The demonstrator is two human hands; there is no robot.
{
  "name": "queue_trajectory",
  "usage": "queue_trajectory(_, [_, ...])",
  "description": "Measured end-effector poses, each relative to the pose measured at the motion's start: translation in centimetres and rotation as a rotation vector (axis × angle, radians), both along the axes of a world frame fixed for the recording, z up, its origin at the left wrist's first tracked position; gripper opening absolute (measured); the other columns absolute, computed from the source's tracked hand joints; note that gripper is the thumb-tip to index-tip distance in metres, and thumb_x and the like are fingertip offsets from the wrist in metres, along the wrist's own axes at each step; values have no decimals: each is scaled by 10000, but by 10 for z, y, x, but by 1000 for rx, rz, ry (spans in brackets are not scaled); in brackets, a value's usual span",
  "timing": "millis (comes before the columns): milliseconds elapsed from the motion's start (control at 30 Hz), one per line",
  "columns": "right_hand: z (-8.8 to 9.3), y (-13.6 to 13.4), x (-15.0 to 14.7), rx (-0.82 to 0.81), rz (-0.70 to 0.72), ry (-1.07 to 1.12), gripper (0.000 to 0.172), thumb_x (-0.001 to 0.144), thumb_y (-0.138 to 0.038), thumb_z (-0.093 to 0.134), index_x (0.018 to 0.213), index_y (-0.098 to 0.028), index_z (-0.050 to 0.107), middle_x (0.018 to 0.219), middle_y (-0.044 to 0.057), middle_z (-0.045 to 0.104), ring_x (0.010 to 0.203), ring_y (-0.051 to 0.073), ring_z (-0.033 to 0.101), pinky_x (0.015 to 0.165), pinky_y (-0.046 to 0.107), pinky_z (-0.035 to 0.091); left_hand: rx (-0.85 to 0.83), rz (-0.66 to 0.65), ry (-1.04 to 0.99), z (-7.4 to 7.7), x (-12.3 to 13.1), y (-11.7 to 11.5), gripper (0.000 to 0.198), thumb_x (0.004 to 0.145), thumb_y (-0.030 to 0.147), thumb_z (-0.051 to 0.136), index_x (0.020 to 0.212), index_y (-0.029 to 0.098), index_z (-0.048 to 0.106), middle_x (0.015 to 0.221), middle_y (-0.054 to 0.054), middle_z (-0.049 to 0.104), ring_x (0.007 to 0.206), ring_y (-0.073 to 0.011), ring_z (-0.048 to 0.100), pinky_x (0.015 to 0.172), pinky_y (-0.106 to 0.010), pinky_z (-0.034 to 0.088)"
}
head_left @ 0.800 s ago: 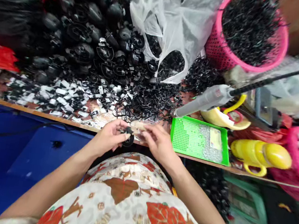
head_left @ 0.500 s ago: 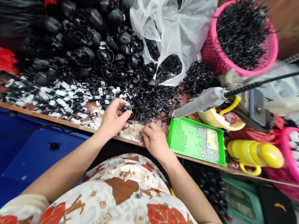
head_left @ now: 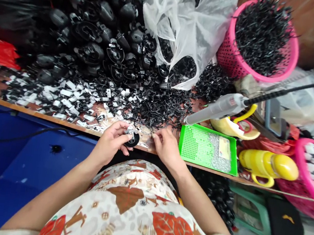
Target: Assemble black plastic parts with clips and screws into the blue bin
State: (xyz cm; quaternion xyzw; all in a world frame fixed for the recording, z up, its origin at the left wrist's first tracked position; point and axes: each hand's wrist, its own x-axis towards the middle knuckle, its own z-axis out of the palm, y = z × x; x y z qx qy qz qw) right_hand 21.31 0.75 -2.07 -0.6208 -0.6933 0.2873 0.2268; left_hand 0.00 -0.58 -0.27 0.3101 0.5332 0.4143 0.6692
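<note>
My left hand (head_left: pixel 113 142) is closed around a round black plastic part (head_left: pixel 132 139) with a small pale piece on top, held over the near edge of the wooden bench (head_left: pixel 59 120). My right hand (head_left: pixel 165 145) rests at the bench edge just right of it, fingers pinched at the fringe of a heap of small black clips (head_left: pixel 158 108); what it pinches is too small to make out. Several black-and-white small pieces (head_left: pixel 62 98) lie scattered to the left.
A pile of large black housings (head_left: pixel 96 49) fills the back left. A clear plastic bag (head_left: pixel 188 26), a pink basket of black clips (head_left: pixel 261 35), a grey power tool (head_left: pixel 218 108), a green tray (head_left: pixel 207 148) and a yellow jug (head_left: pixel 268 165) stand right. A blue bin (head_left: pixel 11 160) sits below left.
My left hand reached out to the heap of black pieces and came back to the bench edge holding the round black part. My right hand stayed near the edge.
</note>
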Motion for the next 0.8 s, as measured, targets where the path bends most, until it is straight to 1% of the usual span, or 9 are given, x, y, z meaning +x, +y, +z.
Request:
queue_trajectory(100, [11, 0, -12, -55, -63, 354, 78, 937, -299, 589, 914, -226, 572, 761, -5, 604, 652, 143, 572, 605, 268, 491, 12, -34, 12, -2, 7, -1, 425, 735, 330, 771, 1053, 204, 518, 900, 21, 645, 490, -148, 678, 356, -225, 515])
queue_trajectory(133, [15, -2, -18, -80, -52, 438, 83, 926, -287, 594, 985, -230, 579, 757, -19, 598, 622, 128, 557, 570, 248, 475, 30, -33, 17, -3, 10, -1, 407, 739, 324, 768, 1039, 204, 522, 920, 23, 637, 481, -132, 667, 357, -224, 517])
queue_trajectory(167, [18, -4, -24, -92, -24, 483, 143, 910, -257, 598, 1050, -233, 587, 760, -29, 592, 606, 117, 544, 550, 233, 462, 51, -27, 21, -5, 13, 0, 386, 743, 315, 764, 1026, 203, 527, 929, 27, 629, 479, -115, 655, 366, -224, 526])
queue_trajectory(233, [22, -10, -34, -58, 43, 464, 246, 871, -181, 596, 1110, -230, 621, 768, -30, 583, 613, 107, 533, 551, 223, 450, 90, -11, 20, -7, 16, 0, 339, 750, 288, 755, 999, 200, 542, 928, 33, 616, 513, -94, 641, 406, -232, 562])
queue_trajectory(333, [22, -18, -41, 79, 129, 331, 260, 846, -116, 588, 1068, -206, 691, 760, -8, 586, 648, 117, 537, 604, 247, 470, 105, -5, -13, -9, 17, -3, 291, 739, 245, 752, 954, 190, 564, 919, 25, 616, 615, -100, 638, 478, -253, 610])
queue_trajectory(467, [19, -25, -40, 139, 237, 325, 300, 909, -153, 605, 1201, -183, 667, 835, 35, 647, 677, 128, 573, 636, 272, 512, 91, -26, -116, -8, 9, -9, 269, 762, 227, 739, 967, 190, 568, 930, 5, 640, 706, -127, 649, 561, -283, 637])
queue_trajectory(600, [18, -27, -42, 57, 279, 431, 297, 917, -177, 629, 1213, -202, 648, 837, 23, 650, 687, 119, 595, 614, 250, 513, 100, -47, -114, -7, -1, -14, 332, 760, 209, 761, 1029, 193, 566, 945, -9, 655, 725, -137, 659, 587, -286, 638])
queue_trajectory(700, [19, -26, -48, -72, 217, 525, 325, 903, -180, 636, 1225, -225, 639, 776, -22, 602, 611, 89, 553, 571, 224, 486, 85, -35, -90, -6, -7, -13, 332, 770, 229, 761, 1038, 192, 569, 962, -10, 647, 712, -132, 660, 560, -275, 634])
queue_trajectory(800, [21, -25, -53, -151, 111, 578, 320, 899, -211, 639, 1218, -236, 639, 742, -44, 560, 555, 75, 511, 520, 210, 450, 89, -4, -52, -6, -10, -13, 306, 783, 266, 758, 1017, 194, 574, 988, -7, 635, 719, -133, 664, 552, -291, 644])
